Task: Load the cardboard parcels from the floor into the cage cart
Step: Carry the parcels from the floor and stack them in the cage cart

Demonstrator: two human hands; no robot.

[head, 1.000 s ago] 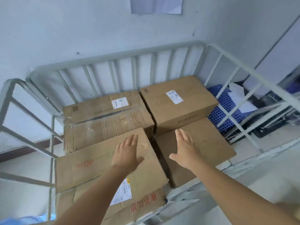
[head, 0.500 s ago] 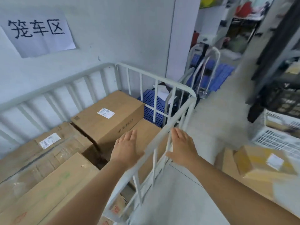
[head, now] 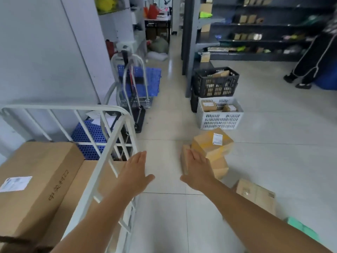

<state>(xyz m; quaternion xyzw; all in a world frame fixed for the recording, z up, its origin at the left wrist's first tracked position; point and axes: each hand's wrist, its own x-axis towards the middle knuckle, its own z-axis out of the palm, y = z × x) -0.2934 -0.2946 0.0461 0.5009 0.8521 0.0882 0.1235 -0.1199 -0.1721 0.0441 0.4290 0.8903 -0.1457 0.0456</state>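
Note:
The white cage cart [head: 109, 143] stands at the lower left with large cardboard parcels [head: 36, 179] inside. On the floor to the right lies a small stack: a yellow-taped parcel [head: 211, 143] on top of a brown parcel [head: 218, 167]. Another brown parcel [head: 255, 194] lies nearer me at the right. My left hand [head: 135, 172] is held out flat and empty over the floor beside the cart's rail. My right hand [head: 197, 170] is also flat and empty, in front of the stack's left side.
A white crate [head: 220, 115] and a black crate [head: 216, 82] with small packages stand ahead by dark shelving [head: 255, 30]. A folded trolley with blue panels [head: 135, 83] leans by the wall. A person [head: 313, 61] stands at the far right. A green packet [head: 300, 229] lies at the lower right.
My view has swung right from the cart's inside to the floor parcels. Both empty hands have moved from over the loaded boxes, across the rail, to over the floor.

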